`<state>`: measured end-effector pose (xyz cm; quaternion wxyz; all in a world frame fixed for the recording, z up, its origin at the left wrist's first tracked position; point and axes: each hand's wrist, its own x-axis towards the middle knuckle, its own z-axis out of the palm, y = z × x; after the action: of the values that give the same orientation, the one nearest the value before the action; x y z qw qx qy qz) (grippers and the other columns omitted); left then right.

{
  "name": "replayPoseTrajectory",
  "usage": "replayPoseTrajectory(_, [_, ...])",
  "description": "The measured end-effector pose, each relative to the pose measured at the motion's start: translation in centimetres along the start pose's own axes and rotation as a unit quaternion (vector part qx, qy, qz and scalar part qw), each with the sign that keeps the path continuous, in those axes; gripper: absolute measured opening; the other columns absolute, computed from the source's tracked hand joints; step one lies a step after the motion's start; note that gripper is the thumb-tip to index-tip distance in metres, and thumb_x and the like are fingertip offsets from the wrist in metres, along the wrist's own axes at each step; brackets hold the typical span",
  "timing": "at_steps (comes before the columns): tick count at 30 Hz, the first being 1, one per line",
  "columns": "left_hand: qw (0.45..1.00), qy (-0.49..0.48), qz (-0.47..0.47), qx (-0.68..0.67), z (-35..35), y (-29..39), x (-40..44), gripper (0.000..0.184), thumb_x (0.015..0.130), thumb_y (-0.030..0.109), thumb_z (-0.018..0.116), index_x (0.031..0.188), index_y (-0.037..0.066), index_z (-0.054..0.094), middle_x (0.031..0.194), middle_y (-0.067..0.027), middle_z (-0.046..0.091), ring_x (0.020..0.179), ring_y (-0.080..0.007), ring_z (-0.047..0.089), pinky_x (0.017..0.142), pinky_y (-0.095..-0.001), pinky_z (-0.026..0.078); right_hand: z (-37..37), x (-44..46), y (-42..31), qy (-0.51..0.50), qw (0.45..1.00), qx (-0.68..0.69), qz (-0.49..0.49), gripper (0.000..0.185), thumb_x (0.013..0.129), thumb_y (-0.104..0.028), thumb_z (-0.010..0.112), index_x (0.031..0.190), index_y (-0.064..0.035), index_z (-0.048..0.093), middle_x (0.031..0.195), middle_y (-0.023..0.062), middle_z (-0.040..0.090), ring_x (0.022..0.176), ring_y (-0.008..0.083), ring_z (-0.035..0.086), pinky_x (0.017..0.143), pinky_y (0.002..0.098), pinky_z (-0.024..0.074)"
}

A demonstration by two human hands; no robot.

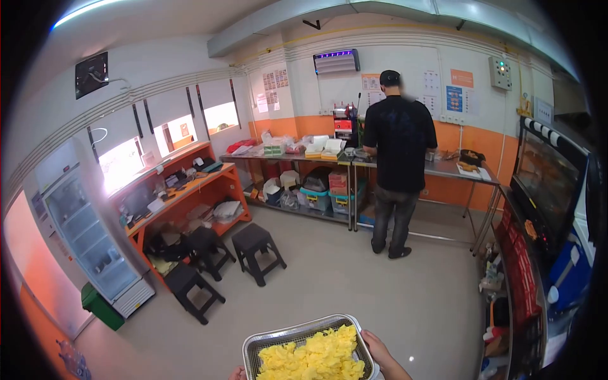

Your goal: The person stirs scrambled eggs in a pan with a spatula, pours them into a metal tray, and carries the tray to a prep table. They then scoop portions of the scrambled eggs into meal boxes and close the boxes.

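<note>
A metal tray (253, 339) with a mesh-like inside is at the bottom centre, heaped with yellow, crumbly food (310, 356) that looks like scrambled egg. My right hand (377, 350) grips the tray's right edge, its fingers closed on the rim. At the left edge, low in the view, only a small part of my left hand (238, 373) shows, holding the tray's side. The tray's near side is cut off by the bottom of the view.
A person (399, 145) stands facing a steel table (443, 168) along the back wall. Black stools (254, 239) stand left, near an orange counter (183, 190) and a glass-door fridge (92, 228). Right are a display warmer (548, 180) and shelves. A green bin (101, 307) sits lower left.
</note>
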<state>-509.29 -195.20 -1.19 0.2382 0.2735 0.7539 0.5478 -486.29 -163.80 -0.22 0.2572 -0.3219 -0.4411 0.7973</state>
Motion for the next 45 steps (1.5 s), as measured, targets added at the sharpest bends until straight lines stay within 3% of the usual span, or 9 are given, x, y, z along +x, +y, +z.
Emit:
replayPoseTrajectory(4, [0.998,-0.024,-0.034,0.048,0.4,4.4,14.3,0.045,0.092,0.032,0.042,0.124,0.001,0.041,0.1,-0.0107,0.054,0.072,-0.014,0.052,0.06,-0.026,0.044,2.1,13.7,-4.6,0.021,0.999,-0.03,-0.013,0.03,0.093,-0.029,0.039,0.101,-0.0036,0.055,0.088,0.0019,0.059,0.076,0.007,0.055,0.069,0.0206,0.0438])
replayPoseTrajectory(9, [0.996,-0.026,-0.083,0.008,1.3,10.4,30.5,0.051,0.091,0.037,0.041,0.125,-0.002,0.04,0.119,-0.0168,0.048,0.106,-0.0244,0.047,0.086,-0.0321,0.039,4.8,28.5,-10.1,0.016,1.0,-0.023,0.005,0.031,0.093,-0.03,0.04,0.1,-0.0044,0.056,0.089,0.0005,0.058,0.08,0.0066,0.053,0.073,0.0207,0.0414])
replayPoseTrajectory(12, [0.993,-0.037,-0.103,0.037,1.7,10.0,41.8,0.054,0.09,0.039,0.041,0.126,-0.001,0.039,0.121,-0.0168,0.046,0.109,-0.0235,0.045,0.088,-0.0314,0.038,6.2,38.4,-12.3,0.034,0.999,-0.022,0.006,0.03,0.093,-0.029,0.04,0.098,-0.0051,0.056,0.087,-0.0003,0.057,0.079,0.0061,0.052,0.073,0.0204,0.041])
replayPoseTrajectory(16, [0.992,-0.075,-0.101,0.02,2.3,7.3,59.1,0.055,0.089,0.04,0.043,0.125,-0.002,0.04,0.127,-0.0154,0.042,0.107,-0.0243,0.048,0.084,-0.031,0.04,7.2,51.9,-14.7,0.077,0.997,0.001,0.004,0.029,0.092,-0.029,0.041,0.1,-0.0044,0.056,0.087,0.0006,0.059,0.078,0.0068,0.054,0.071,0.0205,0.0423])
replayPoseTrajectory(17, [0.997,-0.069,-0.033,0.032,2.2,3.3,64.6,0.048,0.089,0.034,0.044,0.122,-0.001,0.043,0.126,-0.0155,0.044,0.1,-0.0281,0.053,0.078,-0.0315,0.044,7.7,55.1,-16.0,0.094,0.996,0.005,0.002,0.03,0.092,-0.029,0.042,0.101,-0.0039,0.056,0.087,0.0009,0.06,0.077,0.0071,0.055,0.071,0.0205,0.0428])
replayPoseTrajectory(20, [0.991,-0.112,-0.049,-0.058,4.7,11.0,76.3,0.016,0.09,0.017,0.041,0.084,0.006,0.051,0.065,0.0046,0.05,0.056,-0.0029,0.045,0.052,-0.0177,0.036,8.3,63.2,-19.0,0.14,0.988,0.053,-0.025,0.03,0.092,-0.027,0.041,0.102,-0.0032,0.055,0.087,0.0014,0.06,0.077,0.0074,0.055,0.071,0.0203,0.0425])
replayPoseTrajectory(22, [0.987,-0.153,0.05,-0.015,6.3,13.9,84.3,0.016,0.092,0.018,0.041,0.088,0.005,0.049,0.067,0.0046,0.049,0.057,-0.0025,0.044,0.052,-0.0178,0.036,7.8,68.6,-20.6,0.166,0.983,0.056,-0.053,0.029,0.093,-0.026,0.041,0.102,-0.0024,0.055,0.088,0.0019,0.06,0.078,0.0077,0.055,0.072,0.0203,0.0422])
replayPoseTrajectory(33, [0.955,-0.295,0.007,-0.02,22.7,18.3,120.5,0.016,0.09,0.012,0.039,0.094,0.004,0.052,0.062,0.0028,0.051,0.047,-0.0038,0.044,0.043,-0.0199,0.037,-0.8,95.6,-31.4,0.282,0.947,0.074,-0.133,0.029,0.093,-0.028,0.039,0.096,-0.0042,0.057,0.084,0.0001,0.057,0.075,0.0068,0.052,0.069,0.0208,0.0398])
replayPoseTrajectory(45, [0.874,-0.455,0.119,0.124,42.8,30.0,149.8,0.022,0.093,0.019,0.036,0.091,0.004,0.051,0.059,-0.0018,0.052,0.047,-0.0081,0.05,0.046,-0.0235,0.043,-8.9,115.9,-43.0,0.376,0.893,0.149,-0.197,0.035,0.094,-0.03,0.036,0.105,-0.0012,0.052,0.092,0.0053,0.06,0.08,0.012,0.058,0.071,0.0252,0.046])
